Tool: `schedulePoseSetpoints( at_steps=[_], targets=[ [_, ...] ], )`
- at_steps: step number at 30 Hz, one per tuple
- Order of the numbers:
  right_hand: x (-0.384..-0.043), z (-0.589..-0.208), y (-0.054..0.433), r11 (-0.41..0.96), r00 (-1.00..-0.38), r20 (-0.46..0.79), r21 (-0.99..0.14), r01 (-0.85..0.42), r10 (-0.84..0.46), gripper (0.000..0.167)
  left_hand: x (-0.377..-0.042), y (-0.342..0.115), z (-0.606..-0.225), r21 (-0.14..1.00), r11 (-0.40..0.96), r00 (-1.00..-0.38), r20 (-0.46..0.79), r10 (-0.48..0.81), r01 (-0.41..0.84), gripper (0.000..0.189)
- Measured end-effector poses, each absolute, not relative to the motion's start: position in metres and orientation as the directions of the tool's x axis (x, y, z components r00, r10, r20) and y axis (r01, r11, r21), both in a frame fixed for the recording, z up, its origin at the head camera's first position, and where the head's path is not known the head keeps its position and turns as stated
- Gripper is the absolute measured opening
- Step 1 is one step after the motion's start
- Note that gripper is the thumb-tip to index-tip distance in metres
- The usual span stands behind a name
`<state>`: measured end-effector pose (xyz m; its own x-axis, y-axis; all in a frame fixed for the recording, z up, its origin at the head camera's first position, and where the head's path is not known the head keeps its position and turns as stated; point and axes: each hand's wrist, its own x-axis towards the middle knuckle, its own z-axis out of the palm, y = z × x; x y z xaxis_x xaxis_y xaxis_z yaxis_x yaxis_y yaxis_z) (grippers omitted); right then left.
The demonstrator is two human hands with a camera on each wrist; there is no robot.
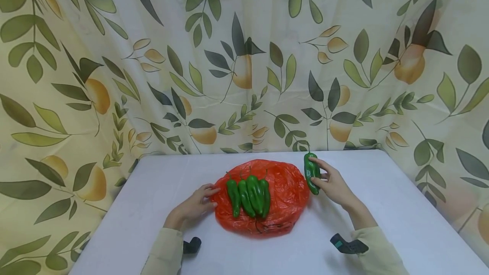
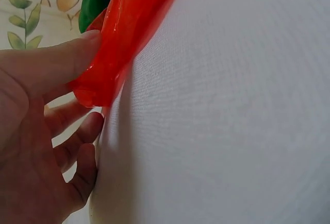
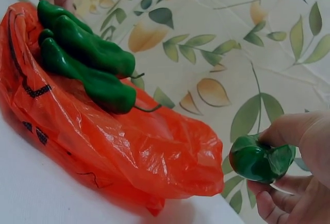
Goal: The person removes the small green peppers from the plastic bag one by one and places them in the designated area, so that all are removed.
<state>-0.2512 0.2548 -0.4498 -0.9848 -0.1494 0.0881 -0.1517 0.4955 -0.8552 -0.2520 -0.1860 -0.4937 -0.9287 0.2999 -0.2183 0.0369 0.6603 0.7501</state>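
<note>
In the head view, a long green pepper (image 1: 312,173) stands nearly upright, stem up, in my right hand (image 1: 332,183), just right of a red plastic bag (image 1: 288,194). The right wrist view shows the thumb and fingers pinching this glossy pepper (image 3: 258,159) from both sides, apart from the bag (image 3: 170,157). My left hand (image 1: 196,203) rests at the bag's left edge with relaxed, spread fingers. Close up in the left wrist view, its thumb (image 2: 72,62) touches the bag's edge (image 2: 124,44); part of the fingers is hidden behind the plastic.
Several green peppers (image 1: 255,196) lie side by side on the bag, stems pointing to the back. The bag sits crumpled on a white table (image 1: 244,253). A leaf-patterned curtain (image 1: 237,75) hangs behind the table and along the sides. Dark wrist mounts (image 1: 348,244) sit by both sleeves.
</note>
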Motion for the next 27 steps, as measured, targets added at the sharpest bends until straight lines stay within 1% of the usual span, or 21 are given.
schedulePoseSetpoints(
  at_steps=[8, 19, 25, 27],
  targets=[
    [-0.250, -0.449, 0.258, 0.511, -0.989, 0.066, -0.850, -0.124, -0.130, 0.064, -0.254, -0.186, -0.496, 0.752, 0.659, -0.931, -0.224, 0.288, 0.023, 0.054],
    [-0.254, -0.465, 0.266, 0.541, -0.992, -0.018, -0.839, -0.054, -0.126, 0.064, -0.254, -0.186, -0.497, 0.748, 0.663, -0.933, -0.213, 0.289, 0.035, 0.054],
    [-0.256, -0.471, 0.270, 0.540, -0.992, -0.069, -0.841, 0.003, -0.102, 0.065, -0.252, -0.186, -0.496, 0.754, 0.656, -0.933, -0.221, 0.285, 0.022, 0.054],
    [-0.256, -0.473, 0.271, 0.537, -0.991, -0.077, -0.844, 0.009, -0.105, 0.065, -0.253, -0.185, -0.496, 0.754, 0.656, -0.933, -0.212, 0.292, 0.034, 0.053]
  ],
)
